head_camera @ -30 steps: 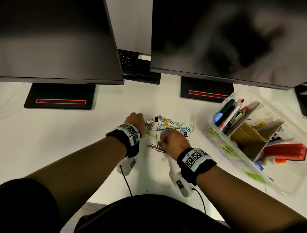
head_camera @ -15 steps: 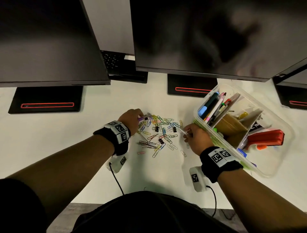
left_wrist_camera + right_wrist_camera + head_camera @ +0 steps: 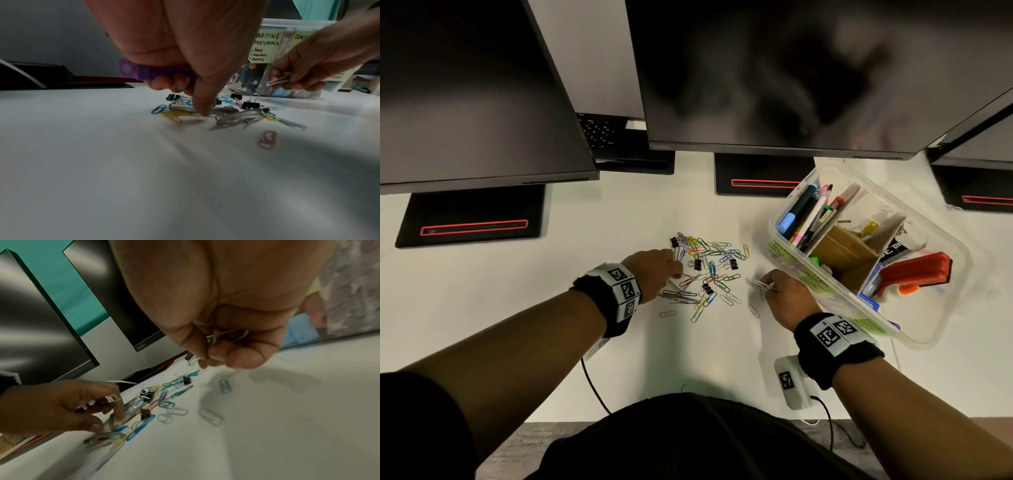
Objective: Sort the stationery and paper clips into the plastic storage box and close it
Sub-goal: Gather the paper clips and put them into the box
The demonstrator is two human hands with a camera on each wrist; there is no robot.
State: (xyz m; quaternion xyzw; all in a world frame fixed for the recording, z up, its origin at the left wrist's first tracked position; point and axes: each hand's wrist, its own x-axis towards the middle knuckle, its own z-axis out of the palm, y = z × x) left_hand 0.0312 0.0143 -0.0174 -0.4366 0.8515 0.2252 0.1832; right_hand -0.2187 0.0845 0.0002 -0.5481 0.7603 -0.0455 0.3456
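Observation:
A scatter of coloured paper clips [image 3: 709,263] and small black binder clips [image 3: 733,263] lies on the white desk. My left hand [image 3: 657,270] sits at the pile's left edge, its curled fingers holding a purple clip [image 3: 152,73] while one fingertip presses on the clips [image 3: 202,112]. My right hand [image 3: 780,291] hovers just right of the pile and pinches a few silver paper clips [image 3: 226,335]. The clear plastic storage box [image 3: 928,329] stands open at the right, with pens [image 3: 804,212], cardboard dividers and a red stapler [image 3: 917,274] inside.
Two dark monitors [image 3: 791,75] hang over the back of the desk on black bases [image 3: 472,222]. A keyboard [image 3: 602,133] lies behind them. Wrist-camera cables [image 3: 592,383] trail toward the near desk edge. A yellow label reading "writing materials" [image 3: 266,47] is on the box wall.
My right hand has left the pile and moved right toward the box with silver clips pinched. The left hand stays at the pile's left edge. The head view shifted right.

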